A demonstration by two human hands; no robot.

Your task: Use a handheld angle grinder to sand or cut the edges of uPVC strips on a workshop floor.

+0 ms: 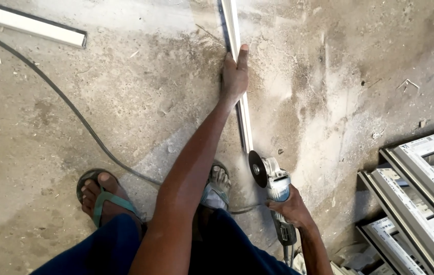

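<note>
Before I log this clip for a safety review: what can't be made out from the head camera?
- Long white profile strip: its far end is cut off by the top edge.
- Grey angle grinder: the handle's rear runs off the bottom edge, partly covered by the right hand.
- Black cutting disc: motion cannot be told.
- Left hand: covers the strip beneath it.

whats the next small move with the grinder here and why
Probably ease the angle grinder forward so its dark disc feeds into the near end of the white strip. The disc sits right at that end, the right hand grips the tool's body, and the left hand already presses the strip flat on the dusty concrete floor further up.
</note>
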